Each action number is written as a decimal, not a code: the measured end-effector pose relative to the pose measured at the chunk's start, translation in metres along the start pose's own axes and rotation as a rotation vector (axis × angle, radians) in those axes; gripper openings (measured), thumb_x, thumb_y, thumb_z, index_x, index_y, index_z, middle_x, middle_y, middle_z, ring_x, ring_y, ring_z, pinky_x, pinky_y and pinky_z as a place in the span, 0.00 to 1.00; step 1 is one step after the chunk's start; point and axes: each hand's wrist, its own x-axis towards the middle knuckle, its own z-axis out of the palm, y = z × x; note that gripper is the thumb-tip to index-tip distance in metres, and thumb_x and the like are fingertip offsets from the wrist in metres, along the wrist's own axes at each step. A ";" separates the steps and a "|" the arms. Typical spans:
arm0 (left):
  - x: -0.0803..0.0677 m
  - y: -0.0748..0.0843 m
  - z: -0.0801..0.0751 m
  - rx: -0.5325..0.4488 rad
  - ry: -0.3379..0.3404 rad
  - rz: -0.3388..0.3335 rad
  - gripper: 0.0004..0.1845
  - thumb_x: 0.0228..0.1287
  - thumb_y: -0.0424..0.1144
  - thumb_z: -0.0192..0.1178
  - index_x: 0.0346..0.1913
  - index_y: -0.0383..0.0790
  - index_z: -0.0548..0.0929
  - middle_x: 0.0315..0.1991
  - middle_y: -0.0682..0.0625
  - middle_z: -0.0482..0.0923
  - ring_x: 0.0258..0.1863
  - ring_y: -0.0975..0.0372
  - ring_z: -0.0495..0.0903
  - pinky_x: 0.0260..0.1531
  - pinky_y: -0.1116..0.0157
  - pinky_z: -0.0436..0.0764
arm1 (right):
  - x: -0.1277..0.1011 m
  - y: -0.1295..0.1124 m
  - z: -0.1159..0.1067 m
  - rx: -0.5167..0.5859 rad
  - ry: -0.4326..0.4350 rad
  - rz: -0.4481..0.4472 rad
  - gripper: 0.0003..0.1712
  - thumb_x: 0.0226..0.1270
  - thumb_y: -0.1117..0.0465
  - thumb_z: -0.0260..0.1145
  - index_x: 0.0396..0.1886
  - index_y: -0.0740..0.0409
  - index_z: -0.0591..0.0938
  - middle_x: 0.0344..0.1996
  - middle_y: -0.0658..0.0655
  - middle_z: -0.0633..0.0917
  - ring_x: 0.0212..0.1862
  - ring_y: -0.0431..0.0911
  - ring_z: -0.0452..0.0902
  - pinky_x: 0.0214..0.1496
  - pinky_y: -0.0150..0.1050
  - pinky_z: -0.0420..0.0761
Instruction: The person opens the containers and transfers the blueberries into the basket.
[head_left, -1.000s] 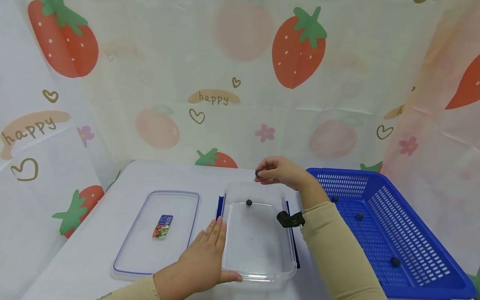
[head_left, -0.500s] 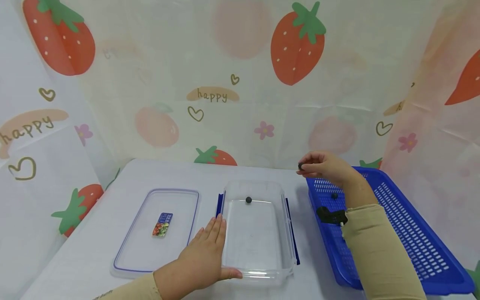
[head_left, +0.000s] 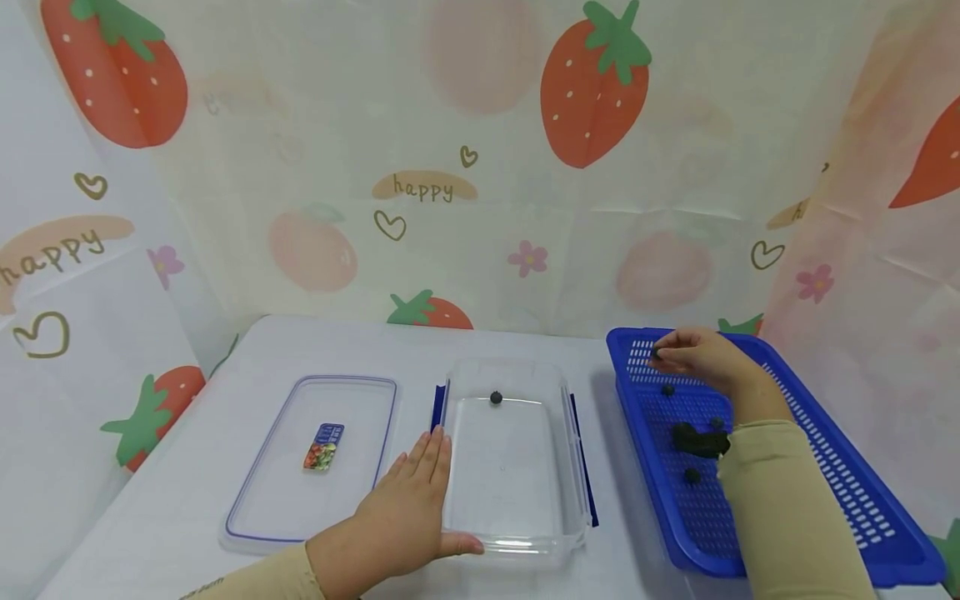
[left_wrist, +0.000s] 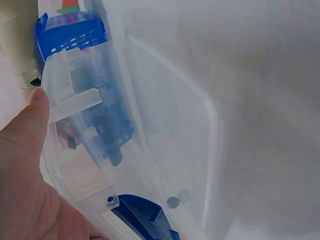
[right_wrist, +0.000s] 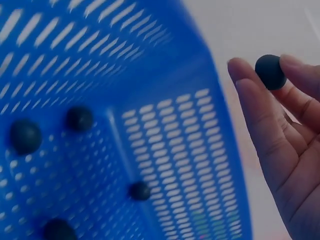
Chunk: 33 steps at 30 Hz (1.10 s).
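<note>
My right hand (head_left: 705,358) pinches a small dark ball (right_wrist: 270,72) between thumb and fingertips, above the far end of a blue perforated basket (head_left: 652,500). Several like balls lie inside that basket, one of them a dark ball (right_wrist: 80,118) near its corner. To the left, my left hand (head_left: 405,508) lies with straight fingers along the left side of a clear plastic container (head_left: 517,546), its thumb at the near rim. Inside the container, toward the far end, sits a single dark ball (head_left: 496,397). Blue side clips (left_wrist: 142,217) hang on the container.
A clear lid (head_left: 300,508) with a blue-edged seal and a colourful label (head_left: 324,447) lies on the white table left of the container. Behind the table hangs a strawberry-print curtain (head_left: 525,208). A black wrist device (head_left: 699,440) sits at the right sleeve.
My right hand has moved right, from above the container's far end to over the basket, still pinching the ball. The left hand stays in place.
</note>
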 end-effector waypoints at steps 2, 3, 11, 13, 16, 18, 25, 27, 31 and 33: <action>0.000 0.000 0.000 -0.004 0.000 0.001 0.62 0.46 0.76 0.47 0.69 0.26 0.48 0.70 0.33 0.43 0.69 0.45 0.44 0.62 0.47 0.57 | -0.001 0.006 -0.002 -0.029 0.008 0.026 0.19 0.71 0.64 0.50 0.54 0.74 0.66 0.47 0.63 0.75 0.48 0.42 0.78 0.54 0.40 0.74; 0.000 0.000 0.000 -0.004 0.000 0.001 0.62 0.46 0.76 0.47 0.69 0.26 0.48 0.70 0.33 0.43 0.69 0.45 0.44 0.62 0.47 0.57 | -0.002 0.009 -0.003 -0.036 0.011 0.043 0.19 0.71 0.63 0.50 0.54 0.74 0.66 0.46 0.62 0.76 0.48 0.42 0.78 0.55 0.42 0.74; 0.000 -0.001 0.001 -0.002 -0.006 -0.002 0.62 0.46 0.77 0.45 0.69 0.27 0.47 0.70 0.33 0.42 0.69 0.45 0.43 0.62 0.47 0.57 | -0.006 0.028 -0.007 0.025 0.016 0.107 0.15 0.71 0.67 0.48 0.50 0.76 0.67 0.40 0.59 0.78 0.46 0.46 0.79 0.55 0.47 0.72; 0.000 -0.001 0.001 -0.011 -0.011 -0.006 0.63 0.45 0.78 0.44 0.69 0.27 0.47 0.70 0.34 0.42 0.69 0.46 0.43 0.62 0.47 0.56 | -0.006 0.031 -0.008 0.038 0.017 0.123 0.16 0.71 0.67 0.47 0.51 0.77 0.66 0.40 0.59 0.78 0.47 0.47 0.79 0.56 0.47 0.72; 0.001 -0.001 0.002 -0.023 -0.015 -0.011 0.63 0.44 0.79 0.43 0.69 0.28 0.46 0.71 0.35 0.41 0.70 0.46 0.42 0.62 0.47 0.56 | -0.007 0.036 -0.009 0.042 0.026 0.136 0.17 0.71 0.68 0.46 0.53 0.80 0.64 0.42 0.61 0.79 0.47 0.49 0.79 0.56 0.48 0.71; 0.001 -0.002 0.003 -0.025 -0.018 -0.011 0.64 0.43 0.80 0.42 0.69 0.28 0.46 0.71 0.35 0.40 0.70 0.46 0.42 0.62 0.47 0.56 | -0.008 0.038 -0.009 0.041 0.029 0.140 0.19 0.71 0.68 0.46 0.54 0.81 0.63 0.43 0.63 0.79 0.47 0.50 0.79 0.56 0.49 0.70; 0.001 -0.002 0.002 -0.027 -0.017 -0.010 0.64 0.44 0.79 0.42 0.69 0.28 0.46 0.71 0.35 0.40 0.69 0.46 0.42 0.62 0.47 0.56 | -0.009 0.039 -0.012 0.093 0.015 0.125 0.16 0.71 0.68 0.48 0.51 0.79 0.66 0.40 0.59 0.81 0.45 0.48 0.80 0.54 0.46 0.73; 0.001 -0.002 0.002 -0.031 -0.018 -0.013 0.63 0.44 0.79 0.43 0.69 0.28 0.46 0.71 0.35 0.40 0.70 0.46 0.42 0.62 0.47 0.56 | -0.009 0.037 -0.013 0.092 0.019 0.120 0.16 0.70 0.67 0.49 0.51 0.78 0.67 0.40 0.59 0.82 0.45 0.47 0.80 0.54 0.45 0.74; 0.001 -0.001 0.001 -0.029 -0.012 -0.011 0.63 0.45 0.78 0.45 0.69 0.27 0.47 0.70 0.34 0.41 0.70 0.46 0.42 0.62 0.47 0.56 | -0.008 0.033 -0.014 0.074 0.034 0.110 0.20 0.71 0.65 0.50 0.53 0.78 0.64 0.43 0.60 0.81 0.45 0.42 0.80 0.53 0.42 0.75; 0.001 -0.001 0.002 -0.029 -0.009 -0.010 0.63 0.45 0.78 0.46 0.69 0.27 0.47 0.70 0.34 0.41 0.69 0.46 0.43 0.61 0.47 0.57 | -0.007 0.029 -0.013 0.072 0.038 0.092 0.21 0.71 0.64 0.50 0.54 0.78 0.64 0.43 0.59 0.80 0.44 0.41 0.80 0.53 0.42 0.75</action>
